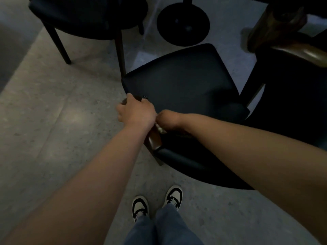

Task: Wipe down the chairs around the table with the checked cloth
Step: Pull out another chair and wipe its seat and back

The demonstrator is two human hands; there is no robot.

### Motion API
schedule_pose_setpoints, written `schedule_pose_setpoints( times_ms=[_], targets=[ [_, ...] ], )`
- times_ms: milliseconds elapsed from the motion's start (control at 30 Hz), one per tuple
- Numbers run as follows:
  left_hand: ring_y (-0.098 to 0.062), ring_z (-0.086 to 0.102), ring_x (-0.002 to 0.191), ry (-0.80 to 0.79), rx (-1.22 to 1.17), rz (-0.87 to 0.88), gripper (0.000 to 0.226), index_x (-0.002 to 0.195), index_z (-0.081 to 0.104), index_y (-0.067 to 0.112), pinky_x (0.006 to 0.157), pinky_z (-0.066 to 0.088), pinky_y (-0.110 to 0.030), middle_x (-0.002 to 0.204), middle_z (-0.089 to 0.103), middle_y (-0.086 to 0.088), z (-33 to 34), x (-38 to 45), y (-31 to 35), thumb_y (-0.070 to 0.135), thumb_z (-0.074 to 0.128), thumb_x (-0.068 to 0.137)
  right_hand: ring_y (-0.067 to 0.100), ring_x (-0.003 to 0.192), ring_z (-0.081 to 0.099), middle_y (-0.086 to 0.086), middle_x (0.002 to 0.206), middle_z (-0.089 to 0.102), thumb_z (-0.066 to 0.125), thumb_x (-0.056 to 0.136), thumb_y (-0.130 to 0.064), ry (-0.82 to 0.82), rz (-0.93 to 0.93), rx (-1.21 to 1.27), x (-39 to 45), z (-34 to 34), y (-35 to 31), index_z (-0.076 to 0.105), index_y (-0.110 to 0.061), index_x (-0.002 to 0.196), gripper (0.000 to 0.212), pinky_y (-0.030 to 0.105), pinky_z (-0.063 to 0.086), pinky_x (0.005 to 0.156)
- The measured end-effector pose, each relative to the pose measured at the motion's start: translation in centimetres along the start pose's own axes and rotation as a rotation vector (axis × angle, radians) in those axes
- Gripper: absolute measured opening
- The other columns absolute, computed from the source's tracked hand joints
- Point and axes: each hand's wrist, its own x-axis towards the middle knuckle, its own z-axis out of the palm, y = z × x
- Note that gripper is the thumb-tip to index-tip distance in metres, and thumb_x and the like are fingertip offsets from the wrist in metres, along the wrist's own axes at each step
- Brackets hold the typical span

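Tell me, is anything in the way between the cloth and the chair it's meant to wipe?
Nothing visible. The right hand grips the cloth right against the wooden armrest of the near chair. The left hand grips the same armrest just ahead of it; most of the cloth is hidden under the hand.

The near chair's seat (184,76) looked like smooth dark leather or vinyl with a dull sheen, and its padded backrest (185,161) had the same finish. The armrest (154,140) was brown wood, polished and glossy. The cloth (161,129) showed only as a pale, soft scrap. A second chair's arm (300,50) was glossy varnished wood too. The round pedestal base (183,23) looked like matt black metal. The floor (53,121) was grey speckled stone, smooth with a faint shine. The trousers (159,228) were blue denim.
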Motion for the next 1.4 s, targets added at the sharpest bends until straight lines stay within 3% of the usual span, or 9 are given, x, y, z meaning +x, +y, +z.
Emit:
schedule_pose_setpoints(
  times_ms=[167, 267, 467, 633, 733, 833, 967, 1233, 1400],
  targets=[
    [-0.037, 0.035, 0.130, -0.010, 0.038, -0.006, 0.053, 0.151, 0.029, 0.023, 0.106, 0.034, -0.040, 0.150, 0.021, -0.013, -0.2, -0.3, 0.1, 0.032, 0.042, 0.100, 0.007, 0.054, 0.047, -0.004, 0.060, 0.052, 0.047, 0.088, -0.011, -0.035, -0.249, -0.197, -6.3, -2.4, 0.4, 0.050, -0.015, 0.062, 0.026, 0.013, 0.037, 0.045],
    [-0.037, 0.036, 0.130, 0.003, 0.045, -0.009, 0.053, 0.151, 0.030, 0.022, 0.107, 0.034, -0.041, 0.149, 0.023, -0.012, -0.1, -0.4, 0.2, 0.031, 0.042, 0.100, 0.006, 0.061, 0.052, -0.006, 0.068, 0.057, 0.047, 0.085, -0.015, -0.054, -0.301, -0.265, -10.6, -3.2, 1.1, 0.061, -0.012, 0.084, 0.014, 0.021, 0.042, 0.055],
    [-0.038, 0.036, 0.131, -0.009, 0.080, 0.001, 0.054, 0.149, 0.031, 0.022, 0.105, 0.034, -0.042, 0.149, 0.024, -0.013, -0.2, -0.7, 0.3, 0.033, 0.046, 0.098, 0.025, 0.080, 0.058, 0.008, 0.082, 0.059, 0.046, 0.093, -0.019, -0.007, -0.097, -0.372, -7.1, -2.3, 1.5, 0.058, -0.008, 0.079, 0.021, 0.026, 0.045, 0.068],
    [-0.040, 0.039, 0.127, -0.012, 0.157, 0.035, 0.055, 0.144, 0.037, 0.018, 0.102, 0.037, -0.043, 0.145, 0.028, -0.015, -0.2, -0.4, 0.2, 0.034, 0.051, 0.093, 0.015, 0.056, 0.050, 0.001, 0.058, 0.058, 0.042, 0.101, -0.029, -0.089, 0.070, -0.325, -1.2, -1.5, 3.0, 0.054, -0.012, 0.062, 0.043, 0.015, 0.038, 0.044],
    [-0.040, 0.037, 0.128, -0.028, 0.204, 0.040, 0.062, 0.144, 0.036, 0.016, 0.102, 0.038, -0.046, 0.144, 0.029, -0.016, -0.2, -0.2, 0.2, 0.033, 0.055, 0.087, 0.017, 0.073, 0.054, 0.002, 0.090, 0.060, 0.041, 0.100, -0.024, -0.081, 0.080, -0.171, -0.4, -0.9, 3.6, 0.061, -0.017, 0.080, 0.029, 0.019, 0.042, 0.062],
    [-0.038, 0.013, 0.144, -0.036, 0.290, 0.083, 0.068, 0.147, 0.034, 0.015, 0.115, 0.020, -0.054, 0.156, 0.015, -0.018, -0.4, -0.6, 0.2, 0.030, 0.057, 0.085, 0.011, 0.059, 0.049, 0.002, 0.081, 0.058, 0.048, 0.097, -0.027, -0.087, 0.093, -0.117, -1.6, -1.3, 3.3, 0.060, -0.015, 0.076, 0.028, 0.013, 0.040, 0.044],
    [-0.030, -0.012, 0.149, -0.010, 0.392, 0.276, 0.073, 0.153, 0.022, 0.015, 0.117, -0.005, -0.056, 0.162, -0.007, -0.016, -0.4, -0.9, 0.0, 0.026, 0.053, 0.088, 0.019, 0.066, 0.051, 0.011, 0.081, 0.057, 0.042, 0.097, -0.023, -0.014, 0.017, -0.401, -5.1, -1.4, 1.0, 0.057, -0.007, 0.083, 0.025, 0.025, 0.037, 0.055],
    [-0.023, 0.014, 0.148, -0.091, 0.531, 0.606, 0.061, 0.150, 0.032, 0.013, 0.118, -0.004, -0.052, 0.160, 0.020, -0.010, -0.6, -0.9, -0.1, 0.024, 0.046, 0.091, 0.023, 0.074, 0.055, 0.005, 0.082, 0.057, 0.038, 0.093, -0.019, 0.214, -0.141, -0.380, -14.1, -0.4, -0.9, 0.052, -0.013, 0.080, 0.020, 0.035, 0.049, 0.067],
    [-0.027, 0.060, 0.103, -0.195, 0.572, 0.915, 0.041, 0.130, 0.059, 0.018, 0.100, 0.036, -0.034, 0.110, 0.069, -0.008, -0.9, -1.3, -0.4, 0.027, 0.044, 0.093, 0.030, 0.084, 0.061, 0.010, 0.091, 0.065, 0.043, 0.089, -0.020, 0.293, 0.087, -0.558, -17.8, -2.7, 2.0, 0.059, -0.013, 0.085, 0.018, 0.035, 0.050, 0.072]
  ],
)
